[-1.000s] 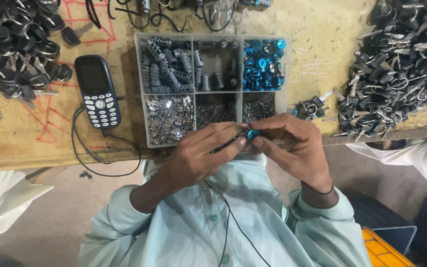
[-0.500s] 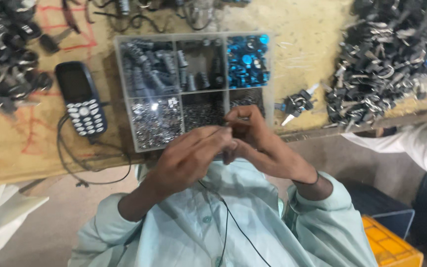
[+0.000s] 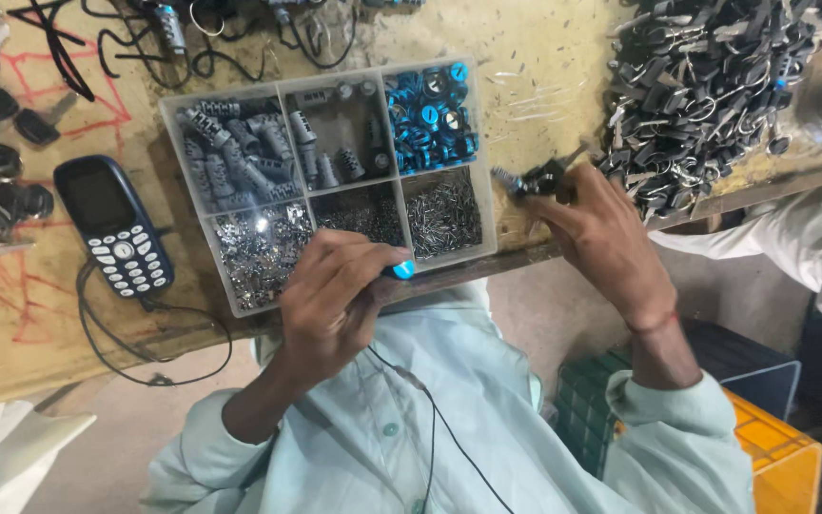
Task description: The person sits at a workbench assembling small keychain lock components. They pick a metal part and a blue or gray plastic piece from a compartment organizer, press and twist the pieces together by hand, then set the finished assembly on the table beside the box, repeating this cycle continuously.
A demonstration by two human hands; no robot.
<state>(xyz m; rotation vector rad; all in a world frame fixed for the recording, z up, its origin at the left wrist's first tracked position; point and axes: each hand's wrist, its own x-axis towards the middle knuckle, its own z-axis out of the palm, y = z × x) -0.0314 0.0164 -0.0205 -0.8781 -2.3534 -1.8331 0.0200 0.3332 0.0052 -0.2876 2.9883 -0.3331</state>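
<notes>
A scarred yellow workbench (image 3: 544,86) carries a heap of dark key parts (image 3: 706,86), a clear compartment tray (image 3: 330,171) and a keypad phone (image 3: 114,227). The right hand (image 3: 606,238) grips a small black-and-metal part (image 3: 535,179) beside the tray; the left hand (image 3: 335,295) pinches a blue cap (image 3: 403,270) at the bench edge.

Clear glossy plastic tray (image 3: 487,162), shiny metal bits inside; worn rough wooden bench (image 3: 544,57); glossy blue cap (image 3: 403,270) at 6 o'clock.
</notes>
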